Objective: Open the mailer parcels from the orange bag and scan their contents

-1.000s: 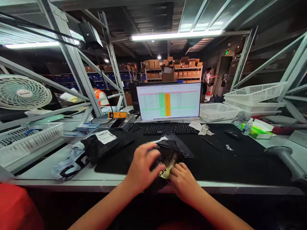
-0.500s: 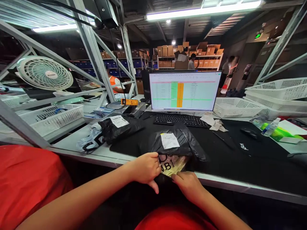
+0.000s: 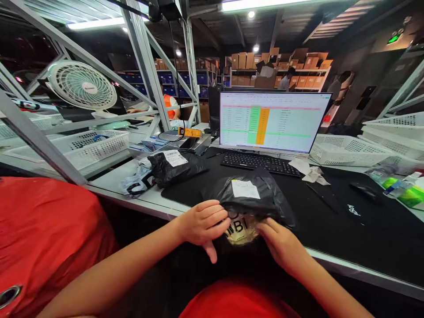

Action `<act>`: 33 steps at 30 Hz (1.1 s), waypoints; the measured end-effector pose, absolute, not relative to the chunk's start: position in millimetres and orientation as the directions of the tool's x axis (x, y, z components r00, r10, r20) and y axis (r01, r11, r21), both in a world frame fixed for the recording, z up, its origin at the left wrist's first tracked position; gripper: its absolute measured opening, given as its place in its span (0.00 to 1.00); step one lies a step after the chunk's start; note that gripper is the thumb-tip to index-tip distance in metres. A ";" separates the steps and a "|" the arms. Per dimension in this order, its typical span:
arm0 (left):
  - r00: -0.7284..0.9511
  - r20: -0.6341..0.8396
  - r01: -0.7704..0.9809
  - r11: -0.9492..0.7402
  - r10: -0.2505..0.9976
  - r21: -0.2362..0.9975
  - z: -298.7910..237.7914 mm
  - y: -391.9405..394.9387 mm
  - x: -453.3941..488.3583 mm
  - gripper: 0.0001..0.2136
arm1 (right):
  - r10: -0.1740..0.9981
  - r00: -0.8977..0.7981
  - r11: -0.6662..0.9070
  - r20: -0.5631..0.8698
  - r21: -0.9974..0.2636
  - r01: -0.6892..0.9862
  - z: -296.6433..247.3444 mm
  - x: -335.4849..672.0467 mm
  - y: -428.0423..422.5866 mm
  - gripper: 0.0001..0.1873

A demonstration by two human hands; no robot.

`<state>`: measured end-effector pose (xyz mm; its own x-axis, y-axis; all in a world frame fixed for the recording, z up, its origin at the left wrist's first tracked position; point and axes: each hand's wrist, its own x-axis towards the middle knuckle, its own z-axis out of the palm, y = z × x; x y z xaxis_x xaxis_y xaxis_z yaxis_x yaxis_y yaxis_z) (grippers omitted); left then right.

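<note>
- Two bare hands meet a black plastic mailing bag (image 3: 270,194) at the front edge of the white table (image 3: 111,179); the left hand (image 3: 203,225) is on its left side, the right hand (image 3: 285,245) on its right.
- One clear, yellowish plastic package with large dark letters (image 3: 240,230) shows in the open mouth of the bag, on the side toward the person, between the two sets of fingers.
- Left fingers are bent and lie side by side at the left end of that mouth, their tips just beside the lettering; the thumb points down, apart from them. Whether they grip the plastic cannot be told.
- Right fingers are bunched at the right end of the mouth, thumb close beneath, tips by the package's right edge. What they pinch, if anything, is hidden.
- Above the package, the bag's body rests on a black desk mat (image 3: 311,229), a white printed label (image 3: 245,190) facing up.
- Well to the left lies a second labelled black plastic parcel (image 3: 185,168), beside a crumpled pale plastic bag with black print (image 3: 137,179).
- Beyond the bag are a black keyboard (image 3: 258,163) and a lit monitor (image 3: 291,121); crumpled white tissue (image 3: 316,176) lies to the right.
</note>
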<state>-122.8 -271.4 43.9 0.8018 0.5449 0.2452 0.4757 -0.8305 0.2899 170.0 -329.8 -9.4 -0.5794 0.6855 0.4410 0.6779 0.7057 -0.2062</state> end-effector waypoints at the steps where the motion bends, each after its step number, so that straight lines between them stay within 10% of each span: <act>1: 0.778 0.298 0.487 -0.830 0.554 0.270 35.1 -275.1 -123.4 0.31 | 0.676 -0.599 0.709 0.429 -0.155 0.688 -4.6 168.4 -328.3 0.19; 7: 0.381 0.863 0.528 -0.844 0.331 0.091 -15.0 -264.7 -135.3 0.38 | 0.644 -0.724 0.738 0.246 0.046 0.673 -1.9 130.5 -311.9 0.43; 12: 0.274 0.647 0.645 -0.635 0.711 0.425 -27.7 -253.9 -138.6 0.34 | 0.748 -0.589 0.634 0.306 -0.063 0.771 6.0 111.0 -290.1 0.38; 19: 0.330 0.504 0.337 -0.598 0.798 0.727 -19.0 -262.1 -117.1 0.44 | 0.689 -0.682 0.722 0.244 -0.299 0.623 44.7 142.8 -253.3 0.31; 24: 0.181 0.696 0.444 -0.689 0.695 0.573 -10.1 -252.4 -89.8 0.15 | 0.654 -0.743 0.713 0.144 -0.448 0.540 63.5 180.2 -226.1 0.35; 33: 0.265 0.678 0.176 -0.726 0.685 0.665 35.1 -242.3 -70.8 0.16 | 0.811 -0.569 0.428 0.137 -0.803 0.415 63.7 213.6 -245.7 0.29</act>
